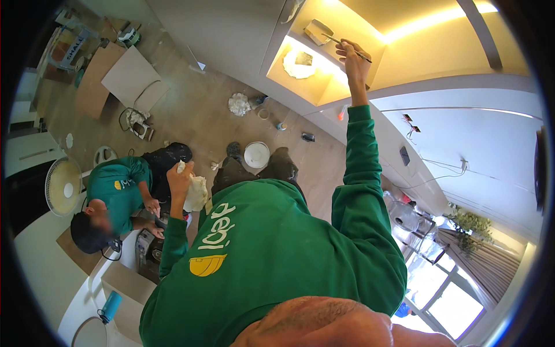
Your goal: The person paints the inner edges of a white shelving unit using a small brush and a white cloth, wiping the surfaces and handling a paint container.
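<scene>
While lifted high, right hand (352,58) pinches a thin, dark-tipped brush (347,46).

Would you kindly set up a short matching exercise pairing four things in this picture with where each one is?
Things:
1. thin brush
2. white rag
3. white bucket
4. white fan

Places:
A. on the floor by the person's feet
B. in the left hand
C. in the right hand, up in the lit niche
D. far left, behind the crouching co-worker

Pairs: 1-C, 2-B, 3-A, 4-D
</scene>
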`<control>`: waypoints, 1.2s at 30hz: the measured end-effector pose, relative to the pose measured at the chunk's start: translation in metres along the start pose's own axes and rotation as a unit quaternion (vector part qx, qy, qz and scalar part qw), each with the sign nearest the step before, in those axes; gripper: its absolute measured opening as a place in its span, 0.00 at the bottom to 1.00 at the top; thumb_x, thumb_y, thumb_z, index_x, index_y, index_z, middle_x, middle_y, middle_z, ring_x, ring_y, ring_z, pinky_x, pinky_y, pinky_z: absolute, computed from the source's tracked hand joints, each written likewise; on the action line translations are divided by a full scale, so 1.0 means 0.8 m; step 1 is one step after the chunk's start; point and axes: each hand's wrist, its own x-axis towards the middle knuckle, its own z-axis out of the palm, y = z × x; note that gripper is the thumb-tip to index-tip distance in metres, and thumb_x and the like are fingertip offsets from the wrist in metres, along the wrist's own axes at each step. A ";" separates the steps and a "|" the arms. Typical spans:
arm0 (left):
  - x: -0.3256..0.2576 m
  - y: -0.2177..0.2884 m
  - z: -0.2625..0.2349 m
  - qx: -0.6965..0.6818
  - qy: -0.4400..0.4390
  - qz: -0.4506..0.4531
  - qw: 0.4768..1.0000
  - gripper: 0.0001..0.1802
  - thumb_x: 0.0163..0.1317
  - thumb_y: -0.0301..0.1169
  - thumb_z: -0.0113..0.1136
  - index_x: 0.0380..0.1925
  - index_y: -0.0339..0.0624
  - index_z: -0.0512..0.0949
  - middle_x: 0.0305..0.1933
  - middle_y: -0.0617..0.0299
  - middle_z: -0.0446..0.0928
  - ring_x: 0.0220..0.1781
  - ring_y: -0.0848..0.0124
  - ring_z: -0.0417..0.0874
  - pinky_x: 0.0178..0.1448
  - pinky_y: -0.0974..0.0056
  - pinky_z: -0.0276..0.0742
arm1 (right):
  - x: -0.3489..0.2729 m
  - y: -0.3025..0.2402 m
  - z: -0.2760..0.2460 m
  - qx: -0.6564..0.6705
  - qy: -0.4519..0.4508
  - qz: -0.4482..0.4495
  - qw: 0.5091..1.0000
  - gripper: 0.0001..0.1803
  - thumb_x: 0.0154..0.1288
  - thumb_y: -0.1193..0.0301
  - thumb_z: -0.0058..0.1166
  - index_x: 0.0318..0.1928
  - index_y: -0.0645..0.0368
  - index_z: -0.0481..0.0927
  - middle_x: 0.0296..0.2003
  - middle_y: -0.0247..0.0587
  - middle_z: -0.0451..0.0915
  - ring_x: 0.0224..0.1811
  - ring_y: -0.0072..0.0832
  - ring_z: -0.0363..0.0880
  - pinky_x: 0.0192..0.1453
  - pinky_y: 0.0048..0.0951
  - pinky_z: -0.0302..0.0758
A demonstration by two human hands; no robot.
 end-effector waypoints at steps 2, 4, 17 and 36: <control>-0.014 -0.001 0.014 0.000 0.012 0.002 1.000 0.15 0.61 0.34 0.68 0.21 0.36 0.79 0.19 0.65 0.77 0.22 0.78 0.74 0.29 0.67 0.68 | 0.011 0.009 0.000 -0.021 -0.024 0.002 0.999 0.14 0.69 0.69 0.54 0.46 0.65 0.87 0.35 0.45 0.89 0.35 0.27 0.87 0.40 0.26 0.80; -0.022 -0.004 0.032 0.002 0.024 0.004 1.000 0.14 0.62 0.34 0.68 0.22 0.36 0.80 0.20 0.65 0.78 0.22 0.78 0.74 0.29 0.67 0.68 | 0.021 0.022 -0.001 -0.037 -0.053 -0.007 0.998 0.15 0.70 0.68 0.54 0.48 0.65 0.86 0.37 0.44 0.89 0.36 0.27 0.87 0.40 0.26 0.80; -0.121 0.007 0.177 -0.029 0.127 -0.014 0.991 0.14 0.61 0.35 0.68 0.24 0.34 0.81 0.21 0.62 0.79 0.22 0.74 0.75 0.29 0.64 0.70 | 0.029 0.035 -0.049 0.053 -0.097 -0.022 0.994 0.15 0.69 0.70 0.55 0.47 0.68 0.86 0.34 0.45 0.88 0.34 0.27 0.87 0.41 0.26 0.80; -0.044 0.071 0.180 -0.012 0.138 0.080 0.987 0.14 0.56 0.34 0.68 0.21 0.32 0.82 0.18 0.58 0.80 0.20 0.73 0.78 0.27 0.62 0.72 | -0.017 -0.268 -0.066 0.191 -0.015 -0.526 0.828 0.13 0.67 0.78 0.54 0.49 0.66 0.83 0.44 0.51 0.84 0.43 0.38 0.82 0.48 0.30 0.77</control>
